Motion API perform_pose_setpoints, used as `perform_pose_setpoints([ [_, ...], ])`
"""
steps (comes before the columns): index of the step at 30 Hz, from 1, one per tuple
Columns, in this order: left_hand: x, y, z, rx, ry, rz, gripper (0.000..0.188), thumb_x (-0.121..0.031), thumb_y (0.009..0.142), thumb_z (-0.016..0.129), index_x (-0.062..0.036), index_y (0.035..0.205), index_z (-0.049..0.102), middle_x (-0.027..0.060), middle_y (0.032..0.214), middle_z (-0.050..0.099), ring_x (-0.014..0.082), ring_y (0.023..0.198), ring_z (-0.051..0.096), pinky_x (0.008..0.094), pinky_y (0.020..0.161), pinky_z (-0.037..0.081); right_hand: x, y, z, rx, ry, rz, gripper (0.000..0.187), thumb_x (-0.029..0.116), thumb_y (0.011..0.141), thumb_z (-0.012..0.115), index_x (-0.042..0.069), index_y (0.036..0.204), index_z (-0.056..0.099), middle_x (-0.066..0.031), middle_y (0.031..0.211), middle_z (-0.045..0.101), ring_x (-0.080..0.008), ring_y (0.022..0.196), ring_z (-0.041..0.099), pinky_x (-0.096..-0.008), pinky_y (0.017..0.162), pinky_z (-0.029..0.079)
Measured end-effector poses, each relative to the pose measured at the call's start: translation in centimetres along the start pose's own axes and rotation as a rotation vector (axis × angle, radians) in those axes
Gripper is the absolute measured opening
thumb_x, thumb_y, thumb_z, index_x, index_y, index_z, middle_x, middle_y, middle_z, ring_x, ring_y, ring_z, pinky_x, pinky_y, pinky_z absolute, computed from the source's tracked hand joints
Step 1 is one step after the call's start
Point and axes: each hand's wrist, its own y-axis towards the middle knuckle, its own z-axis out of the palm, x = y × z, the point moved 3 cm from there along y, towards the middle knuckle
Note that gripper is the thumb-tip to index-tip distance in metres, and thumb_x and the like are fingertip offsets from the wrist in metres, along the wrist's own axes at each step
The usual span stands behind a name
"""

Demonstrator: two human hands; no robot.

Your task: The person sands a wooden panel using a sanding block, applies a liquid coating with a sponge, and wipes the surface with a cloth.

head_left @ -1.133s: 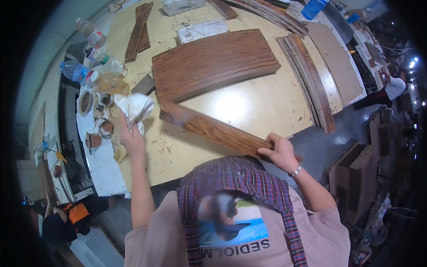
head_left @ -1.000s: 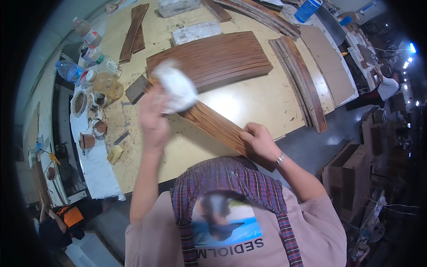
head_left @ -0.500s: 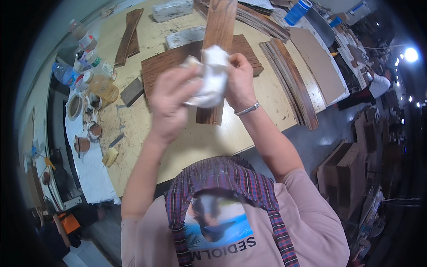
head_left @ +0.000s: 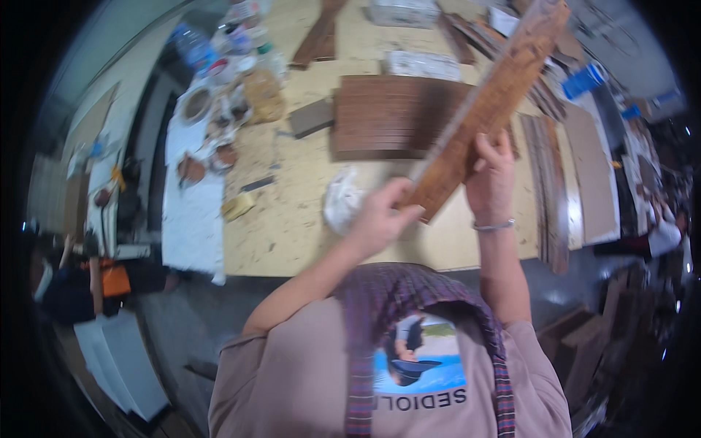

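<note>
Above the cream-coloured surface (head_left: 299,226), close in front of the person's body, a long brown wood-grained plank (head_left: 493,106) slants from lower left to upper right, its far part passing over the right side of a stack of brown boards (head_left: 376,117). Both hands are on it: the left hand (head_left: 380,219) grips its near end, thumb over the edge, while the right hand (head_left: 491,179) grasps its right edge further up. A crumpled white cloth (head_left: 342,198) sits just beside the left hand; whether the fingers also hold it, I cannot tell.

The step in hand seems to be turning or angling the raised plank rather than rubbing it, since the cloth shows apart from the wood. The next move, I judge, calls for a steady right-hand grip on the plank, so that the left could let go and take up the cloth.
</note>
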Motion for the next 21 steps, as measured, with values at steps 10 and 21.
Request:
perform_pose_setpoints([
  [10,4.7,-7.4,-19.2,-0.567,0.887,0.093,0.040,-0.003,0.078,0.073,-0.0057,0.117,0.067,0.0120,0.115,0.066,0.0281,0.106,0.061,0.0358,0.095,0.047,-3.1,0.9,-2.5,-0.121,-0.284,0.108,0.021,0.020,0.102,0.056,0.001,0.109,0.064,-0.0037,0.100,0.068,-0.0131,0.091,0.063,-0.0294,0.084,0.049],
  [21,1.6,-6.9,-16.5,-0.589,0.581,0.126,0.050,0.004,0.072,0.075,-0.0036,0.120,0.065,0.0122,0.111,0.064,0.0279,0.102,0.061,0.0351,0.089,0.050,-4.4,0.6,1.8,-0.087,-0.293,0.194,0.017,0.010,0.096,0.061,-0.003,0.105,0.067,-0.0054,0.096,0.070,-0.0119,0.085,0.063,-0.0269,0.077,0.050],
])
